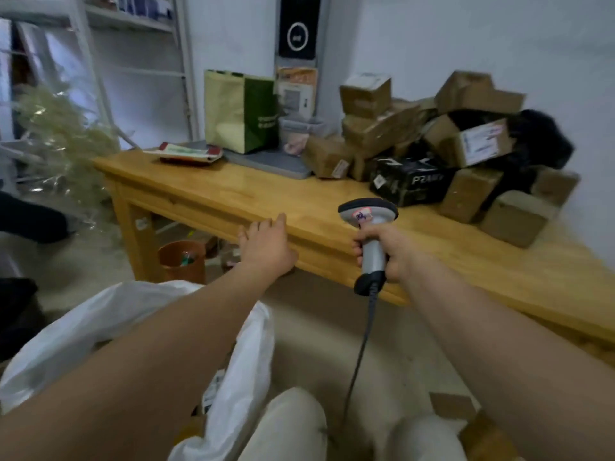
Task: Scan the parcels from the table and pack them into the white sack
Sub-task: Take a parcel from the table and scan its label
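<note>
A heap of brown cardboard parcels (376, 128) lies on the wooden table (253, 194) at the back right, with a black box (407, 181) and a black bag (539, 141) among them. My right hand (386, 251) grips a grey barcode scanner (369, 224), head pointing toward the heap, cable hanging down. My left hand (266, 244) hovers empty at the table's front edge, fingers slightly apart. The white sack (109, 321) stands open under my left forearm, with a labelled parcel partly visible inside.
A green and cream paper bag (239, 111), a grey mat (273, 161) and a flat red-edged packet (189, 154) sit on the table's far side. An orange bin (183, 261) stands under the table. More cardboard boxes (466, 417) lie on the floor at lower right. Metal shelving stands at left.
</note>
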{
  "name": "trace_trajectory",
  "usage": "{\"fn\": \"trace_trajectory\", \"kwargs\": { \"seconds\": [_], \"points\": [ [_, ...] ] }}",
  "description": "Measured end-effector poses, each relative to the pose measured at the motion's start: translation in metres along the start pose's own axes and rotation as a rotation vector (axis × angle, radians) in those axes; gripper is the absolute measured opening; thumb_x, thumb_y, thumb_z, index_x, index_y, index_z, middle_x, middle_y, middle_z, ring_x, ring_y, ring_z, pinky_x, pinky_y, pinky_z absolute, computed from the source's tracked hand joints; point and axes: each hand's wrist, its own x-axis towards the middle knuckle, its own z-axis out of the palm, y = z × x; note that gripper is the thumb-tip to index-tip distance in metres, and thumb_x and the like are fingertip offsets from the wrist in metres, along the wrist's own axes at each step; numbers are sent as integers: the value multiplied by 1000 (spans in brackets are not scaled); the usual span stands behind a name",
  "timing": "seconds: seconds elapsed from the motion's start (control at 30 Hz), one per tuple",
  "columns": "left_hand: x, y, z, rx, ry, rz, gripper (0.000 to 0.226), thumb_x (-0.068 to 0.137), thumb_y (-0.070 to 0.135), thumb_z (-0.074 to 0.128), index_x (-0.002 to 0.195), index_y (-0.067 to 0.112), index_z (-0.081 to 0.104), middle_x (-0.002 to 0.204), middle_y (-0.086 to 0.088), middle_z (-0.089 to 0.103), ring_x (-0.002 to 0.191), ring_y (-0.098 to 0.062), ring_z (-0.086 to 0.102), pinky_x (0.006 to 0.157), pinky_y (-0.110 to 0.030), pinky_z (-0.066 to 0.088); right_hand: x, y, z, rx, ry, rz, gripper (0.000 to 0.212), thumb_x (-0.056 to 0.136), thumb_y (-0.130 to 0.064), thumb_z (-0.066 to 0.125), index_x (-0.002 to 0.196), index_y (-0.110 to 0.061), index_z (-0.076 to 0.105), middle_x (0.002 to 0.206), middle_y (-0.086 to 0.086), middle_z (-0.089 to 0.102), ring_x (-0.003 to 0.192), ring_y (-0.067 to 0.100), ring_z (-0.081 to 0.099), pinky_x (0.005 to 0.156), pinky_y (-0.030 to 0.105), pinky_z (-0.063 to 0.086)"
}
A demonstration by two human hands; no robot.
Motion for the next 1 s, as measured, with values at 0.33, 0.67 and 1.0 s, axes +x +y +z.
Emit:
{"fn": "trace_trajectory", "kwargs": {
  "seconds": [0.33, 0.67, 1.0],
  "points": [
    [101, 163, -5, -70, -16, 242, 68, 87, 39, 57, 147, 20, 31, 140, -9, 47, 132, -31, 39, 114, -51, 17, 25, -99, -124, 479, 271, -336, 14, 94, -15, 56, 84, -6, 54, 64, 7, 58, 47, 15, 55, 42, 23, 46],
    [260, 318, 17, -363, -97, 419, 64, 93, 29, 56, 149, 14, 29, 140, -14, 44, 128, -32, 43, 101, -41, 41, 122, -178, -228, 640, 344, -348, 18, 95, -16, 47, 79, -10, 53, 59, -2, 49, 43, 9, 44, 39, 16, 39],
    [276, 363, -18, -444, -319, 367, 49, 95, 25, 56, 138, 8, 43, 139, -15, 45, 127, -29, 45, 101, -36, 38, 98, -214, -231, 625, 505, -132, 14, 90, -12, 61, 77, -12, 57, 56, 1, 54, 43, 10, 49, 38, 20, 43]
  ]
}}
